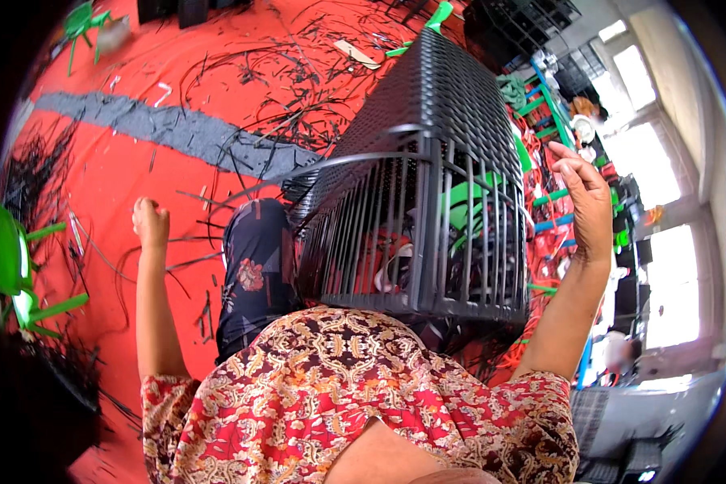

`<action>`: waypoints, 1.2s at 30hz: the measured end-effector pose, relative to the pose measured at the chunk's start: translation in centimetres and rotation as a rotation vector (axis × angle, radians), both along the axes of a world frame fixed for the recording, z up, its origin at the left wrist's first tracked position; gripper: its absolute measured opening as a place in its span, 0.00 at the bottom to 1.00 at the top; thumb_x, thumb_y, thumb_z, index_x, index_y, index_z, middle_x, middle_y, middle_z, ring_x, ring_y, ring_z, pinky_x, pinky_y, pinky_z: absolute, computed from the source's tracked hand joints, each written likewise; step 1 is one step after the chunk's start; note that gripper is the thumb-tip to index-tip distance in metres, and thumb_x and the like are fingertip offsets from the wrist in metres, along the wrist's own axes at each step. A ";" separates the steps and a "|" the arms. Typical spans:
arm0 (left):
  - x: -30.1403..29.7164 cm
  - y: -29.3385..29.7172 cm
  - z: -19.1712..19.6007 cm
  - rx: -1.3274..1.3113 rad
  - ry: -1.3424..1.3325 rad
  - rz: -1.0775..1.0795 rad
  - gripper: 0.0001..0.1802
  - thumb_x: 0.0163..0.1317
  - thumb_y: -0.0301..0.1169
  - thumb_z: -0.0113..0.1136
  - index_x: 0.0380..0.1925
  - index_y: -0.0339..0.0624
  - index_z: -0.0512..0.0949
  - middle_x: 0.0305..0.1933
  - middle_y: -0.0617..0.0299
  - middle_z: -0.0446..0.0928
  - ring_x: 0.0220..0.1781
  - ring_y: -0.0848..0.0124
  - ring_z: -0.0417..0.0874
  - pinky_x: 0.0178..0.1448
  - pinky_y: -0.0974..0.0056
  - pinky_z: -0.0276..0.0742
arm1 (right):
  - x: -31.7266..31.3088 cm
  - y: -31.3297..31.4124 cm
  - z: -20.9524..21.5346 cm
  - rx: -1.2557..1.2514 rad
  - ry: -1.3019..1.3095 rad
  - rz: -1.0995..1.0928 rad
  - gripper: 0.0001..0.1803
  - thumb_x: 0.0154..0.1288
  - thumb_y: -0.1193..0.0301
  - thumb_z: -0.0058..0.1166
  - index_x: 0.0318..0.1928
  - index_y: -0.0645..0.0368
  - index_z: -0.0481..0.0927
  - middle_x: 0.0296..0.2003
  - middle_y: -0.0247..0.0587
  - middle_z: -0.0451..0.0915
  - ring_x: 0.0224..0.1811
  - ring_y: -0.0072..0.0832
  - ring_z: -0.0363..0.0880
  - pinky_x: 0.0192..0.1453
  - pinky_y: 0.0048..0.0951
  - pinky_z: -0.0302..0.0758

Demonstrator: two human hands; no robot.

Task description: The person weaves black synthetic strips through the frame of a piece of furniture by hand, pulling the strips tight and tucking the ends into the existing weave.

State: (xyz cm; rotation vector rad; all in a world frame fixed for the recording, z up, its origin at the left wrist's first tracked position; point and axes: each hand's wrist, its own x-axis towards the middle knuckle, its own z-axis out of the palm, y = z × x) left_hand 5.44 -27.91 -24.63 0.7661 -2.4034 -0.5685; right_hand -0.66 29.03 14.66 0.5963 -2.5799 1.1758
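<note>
A black woven wicker piece (460,89) stands in front of me, close against my legs. Its far part is tightly woven, while bare upright bars (379,250) show on the sides nearest me. A loose flat black strip (315,166) crosses the near corner and arcs out to the left. My left hand (151,222) is raised over the floor at the left with its fingers curled in; whether a strip end is in them is hidden. Right of the wicker piece, my right hand (585,185) is held up, apart from it, its fingers partly stretched and nothing visible in them.
Black strip scraps (258,97) litter the red floor covering (194,169), which a grey cloth band (177,129) crosses. A green chair (12,258) stands at left, another (77,24) at far left. Blue and green racks (552,105) line the right, before bright windows.
</note>
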 end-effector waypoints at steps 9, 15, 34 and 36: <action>-6.1 24.6 26.0 0.596 0.295 -1.166 0.14 0.68 0.35 0.52 0.41 0.33 0.78 0.37 0.63 0.78 0.43 0.75 0.76 0.50 0.70 0.71 | 2.3 10.0 -8.3 -0.244 -0.199 -0.077 0.21 0.59 0.79 0.55 0.55 0.58 0.73 0.52 0.34 0.74 0.53 0.21 0.72 0.57 0.26 0.68; -7.4 25.3 27.2 0.908 0.056 -1.269 0.14 0.66 0.36 0.55 0.28 0.36 0.76 0.19 0.70 0.68 0.22 0.80 0.67 0.28 0.73 0.62 | 1.1 9.1 -13.1 -0.118 -0.133 0.041 0.28 0.53 0.80 0.62 0.57 0.58 0.72 0.44 0.30 0.76 0.48 0.18 0.72 0.51 0.22 0.70; -6.0 6.5 23.3 -0.082 0.137 -0.634 0.15 0.60 0.35 0.54 0.42 0.36 0.80 0.40 0.50 0.80 0.47 0.62 0.80 0.52 0.62 0.72 | -4.7 3.2 -8.9 -0.234 -0.015 -0.013 0.04 0.63 0.77 0.52 0.38 0.61 0.75 0.26 0.26 0.73 0.28 0.13 0.70 0.31 0.17 0.66; -6.2 14.6 24.6 0.233 0.147 -0.846 0.16 0.64 0.37 0.52 0.40 0.35 0.80 0.40 0.56 0.81 0.45 0.69 0.79 0.52 0.66 0.71 | -4.5 3.2 -9.2 -0.268 0.048 0.086 0.04 0.62 0.77 0.52 0.37 0.63 0.75 0.25 0.29 0.74 0.27 0.14 0.69 0.32 0.20 0.68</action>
